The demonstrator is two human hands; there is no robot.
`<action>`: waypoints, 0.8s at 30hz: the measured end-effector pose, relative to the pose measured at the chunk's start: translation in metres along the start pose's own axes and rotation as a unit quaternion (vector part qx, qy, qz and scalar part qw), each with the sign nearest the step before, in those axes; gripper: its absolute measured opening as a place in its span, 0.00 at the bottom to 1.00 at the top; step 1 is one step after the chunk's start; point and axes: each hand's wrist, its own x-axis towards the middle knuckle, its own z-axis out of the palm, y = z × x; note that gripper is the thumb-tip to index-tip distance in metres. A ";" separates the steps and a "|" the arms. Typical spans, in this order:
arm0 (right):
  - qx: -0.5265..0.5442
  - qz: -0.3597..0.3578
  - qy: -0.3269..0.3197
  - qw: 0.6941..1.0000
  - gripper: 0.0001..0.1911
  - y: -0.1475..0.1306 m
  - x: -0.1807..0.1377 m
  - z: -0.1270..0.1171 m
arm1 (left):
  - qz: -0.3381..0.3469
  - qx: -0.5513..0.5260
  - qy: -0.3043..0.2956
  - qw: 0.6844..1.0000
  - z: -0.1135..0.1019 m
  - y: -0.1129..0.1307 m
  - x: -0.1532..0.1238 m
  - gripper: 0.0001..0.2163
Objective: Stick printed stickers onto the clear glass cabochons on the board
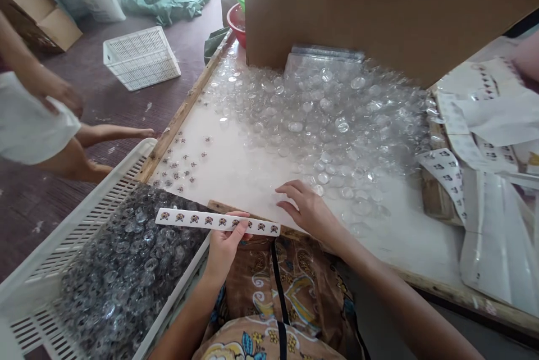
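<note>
A white strip of stickers (181, 218) with a row of small animal-face prints is pinched in my left hand (225, 247), thumb on top, at the table's near edge. The strip reaches out over the basket at my left. My right hand (309, 208) hovers above the white tabletop (248, 180), its thumb and fingers apart with nothing visible between them. Beyond it spreads a heap of small clear plastic discs (324, 104). Several small pieces with the same print (185, 158) lie on the table's left side.
A white slatted basket (90, 211) full of clear pieces stands at my left. Sticker sheets (446, 174) pile up at the right. A large cardboard panel (379, 6) rises behind the heap. Another person (46, 90) is at the left, near a white basket (141, 57) on the floor.
</note>
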 end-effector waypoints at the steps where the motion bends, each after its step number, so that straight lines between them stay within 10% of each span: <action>1: 0.048 -0.003 -0.014 0.999 0.11 -0.008 -0.001 -0.001 | 0.005 -0.001 0.004 1.000 0.001 0.001 0.000 0.14; 7: 0.181 0.012 -0.098 0.979 0.08 -0.036 -0.006 0.001 | 0.035 -0.007 -0.011 0.999 0.006 0.005 0.003 0.13; 10: 0.171 0.011 -0.049 0.984 0.07 -0.031 -0.011 0.005 | 0.057 0.004 -0.034 0.998 0.002 0.005 0.005 0.11; 16: 0.114 -0.115 0.122 0.979 0.10 -0.020 -0.021 0.008 | 0.331 0.102 -0.119 0.930 -0.011 0.002 0.007 0.07; 24: 0.119 -0.112 0.111 0.980 0.10 -0.023 -0.022 0.007 | 0.367 0.128 -0.137 0.911 -0.004 0.009 0.007 0.10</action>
